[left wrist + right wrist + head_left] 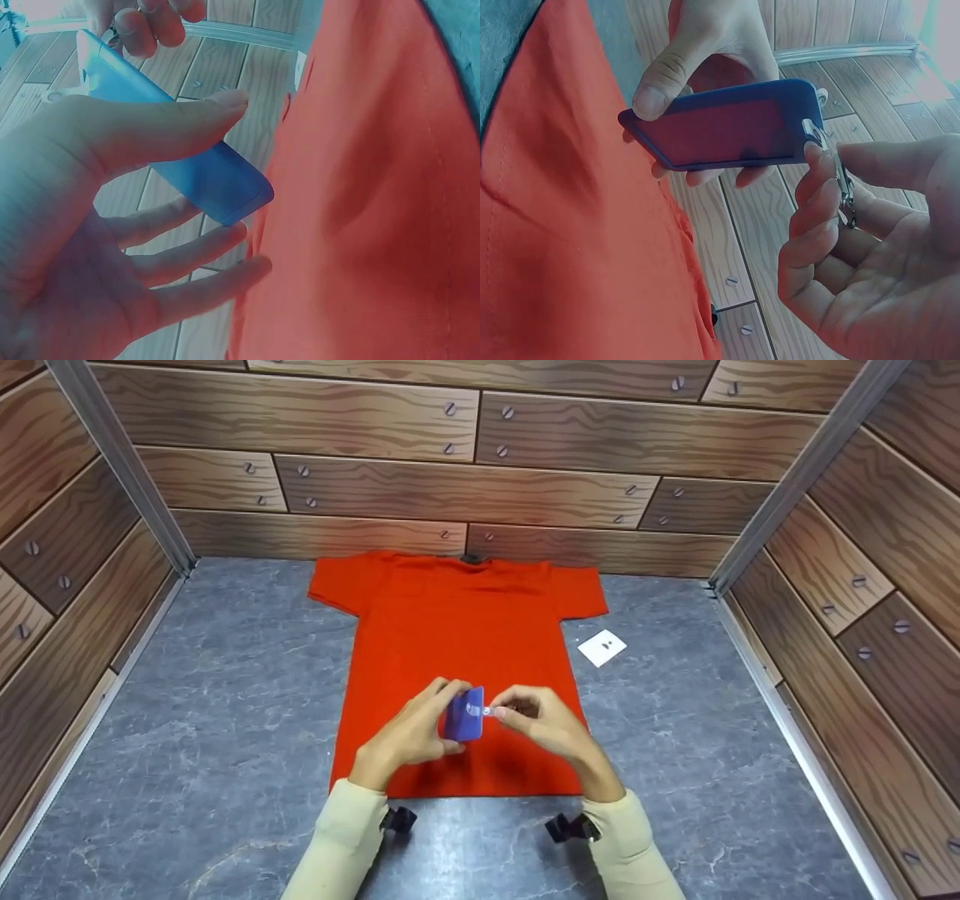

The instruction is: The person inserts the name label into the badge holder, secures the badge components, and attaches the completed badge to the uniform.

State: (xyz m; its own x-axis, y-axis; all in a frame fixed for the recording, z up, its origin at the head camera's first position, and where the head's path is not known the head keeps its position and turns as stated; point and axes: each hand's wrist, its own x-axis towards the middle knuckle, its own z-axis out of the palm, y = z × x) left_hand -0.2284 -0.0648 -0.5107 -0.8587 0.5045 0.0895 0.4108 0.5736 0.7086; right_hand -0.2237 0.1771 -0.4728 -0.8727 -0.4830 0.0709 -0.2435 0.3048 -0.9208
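Note:
A blue badge holder (466, 720) is held up above the lower part of a red T-shirt (465, 637). My left hand (409, 733) grips the holder by its edges, thumb on one side and fingers on the other. In the right wrist view the holder's framed window (720, 133) faces the camera. At its slotted end hangs a clear strap with a metal clip (845, 187). My right hand (551, 726) pinches that clip between thumb and fingertips, just right of the holder.
The T-shirt lies spread flat, collar near the back wall (375, 487). A small white card (600, 651) with dark marks lies right of it on the grey marbled surface (247, 682). Wood-patterned panels (862, 607) stand on both sides.

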